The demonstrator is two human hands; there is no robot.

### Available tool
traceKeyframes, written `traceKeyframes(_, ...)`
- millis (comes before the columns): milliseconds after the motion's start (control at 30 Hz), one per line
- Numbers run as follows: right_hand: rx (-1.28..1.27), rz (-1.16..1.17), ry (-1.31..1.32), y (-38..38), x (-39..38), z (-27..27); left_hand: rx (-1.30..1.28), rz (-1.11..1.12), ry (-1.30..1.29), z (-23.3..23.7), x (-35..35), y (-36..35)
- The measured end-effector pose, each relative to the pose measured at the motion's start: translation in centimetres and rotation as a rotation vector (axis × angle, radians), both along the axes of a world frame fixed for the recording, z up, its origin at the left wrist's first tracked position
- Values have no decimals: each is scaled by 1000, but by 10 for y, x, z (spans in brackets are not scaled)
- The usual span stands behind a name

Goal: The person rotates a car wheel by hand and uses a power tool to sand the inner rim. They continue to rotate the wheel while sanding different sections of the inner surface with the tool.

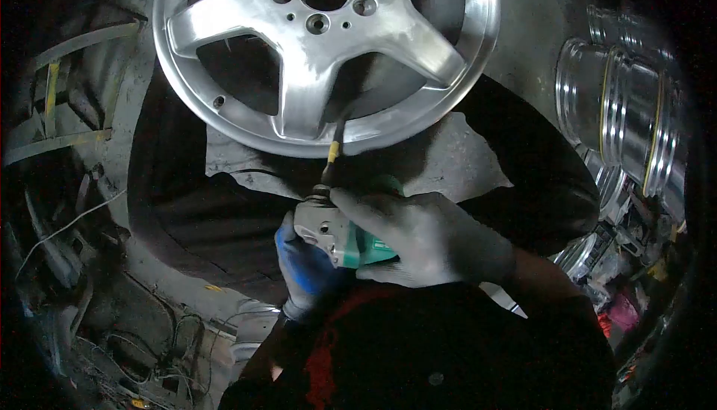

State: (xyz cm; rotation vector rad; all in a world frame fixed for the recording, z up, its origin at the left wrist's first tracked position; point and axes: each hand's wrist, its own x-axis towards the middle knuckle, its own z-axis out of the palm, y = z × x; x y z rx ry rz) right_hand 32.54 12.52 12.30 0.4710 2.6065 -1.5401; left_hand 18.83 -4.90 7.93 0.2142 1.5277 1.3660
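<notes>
A bare silver alloy wheel [309,74] with broad spokes lies face up between the bent legs. Just below its lower lip is an angle grinder [328,232] with a grey gear head and a green body. From its spindle a thin shaft [334,151] with a yellow band reaches over the wheel's lip near the foot of the lower spoke; the blurred tip overlaps the rim. My right hand [441,238], in a grey glove, wraps the green body. My left hand [305,275], in a blue and grey glove, grips the grinder from the left, its fingers partly hidden beneath.
Several shiny wheel rims [616,104] stand in a row at the right, with clutter below them. A metal frame [75,137] is at the left. Loose cables [168,320] lie on the floor at the lower left. Dark-trousered legs [202,223] flank the wheel.
</notes>
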Motion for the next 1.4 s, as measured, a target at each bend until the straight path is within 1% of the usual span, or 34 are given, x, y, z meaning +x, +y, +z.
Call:
traceKeyframes(33,4,1,-3,4,1,6,6,-153,234,-1,4,3)
traceKeyframes(67,-56,40,-154,11,1,15,9,-150,233,1,6,9)
traceKeyframes(100,-116,78,-306,15,1,21,75,56,-179,5,7,19)
traceKeyframes(133,-113,80,-310,17,3,23,139,263,-592,8,9,24)
traceKeyframes(167,-142,58,-306,18,3,24,107,106,-158,3,14,23)
traceKeyframes(200,-170,35,-301,19,3,24,109,109,-157,2,12,21)
traceKeyframes(267,-161,49,-297,15,-1,22,38,-197,29,4,1,20)
traceKeyframes(300,-155,61,-291,12,-3,20,34,-195,35,5,-1,17)
traceKeyframes(333,-158,63,-286,8,-5,15,46,-121,-14,6,-2,12)
traceKeyframes(367,-110,45,-165,3,-5,9,59,-48,-65,7,-4,7)
traceKeyframes(400,-60,26,-46,-2,-7,5,55,-50,-63,9,-6,3)
traceKeyframes(467,-49,39,-72,-7,-12,6,99,275,-563,11,-12,-4)
traceKeyframes(533,-37,52,-98,-13,-16,6,138,273,-566,5,-15,-14)
traceKeyframes(600,117,-51,15,-18,-19,8,-52,-22,23,6,-15,-14)
traceKeyframes(633,119,-57,16,-21,-20,9,-50,-28,24,6,-17,-13)
traceKeyframes(700,148,-104,17,-25,-21,9,67,262,-445,6,-21,-13)
traceKeyframes(733,146,-109,17,-27,-21,8,65,257,-445,3,-21,-16)
traceKeyframes(800,105,-43,-56,-28,-19,6,7,-45,98,-8,-17,-25)
traceKeyframes(833,106,-47,-56,-27,-18,8,9,-49,99,-10,-14,-29)
traceKeyframes(900,50,74,-229,-24,-13,11,35,-149,315,-11,-9,-27)
traceKeyframes(933,54,72,-234,-22,-9,11,39,-149,310,-11,-6,-24)
traceKeyframes(1000,17,58,-209,-17,-1,12,7,-73,1,-5,-1,-9)
traceKeyframes(1033,20,60,-210,-16,2,13,60,-147,256,-8,4,-12)
traceKeyframes(1067,-3,4,-136,-14,4,15,63,-145,256,-8,6,-10)
traceKeyframes(1100,-26,-51,-61,-12,4,15,44,-97,124,-8,6,-6)
traceKeyframes(1133,-24,-50,-60,-13,3,14,24,-49,-8,-6,5,-3)
traceKeyframes(1167,-35,-52,-63,-15,2,13,24,-49,-8,-4,3,-1)
traceKeyframes(1233,-50,-53,-61,-18,-2,12,-27,-63,-104,3,-6,0)
traceKeyframes(1267,-27,-14,-96,-20,-6,12,-32,-62,-100,7,-9,-1)
traceKeyframes(1333,-5,24,-130,-24,-14,11,24,163,-333,12,-13,-7)
traceKeyframes(1367,6,44,-143,-26,-17,11,14,-164,212,10,-15,-12)
traceKeyframes(1400,17,63,-156,-28,-19,11,14,-167,212,9,-17,-17)
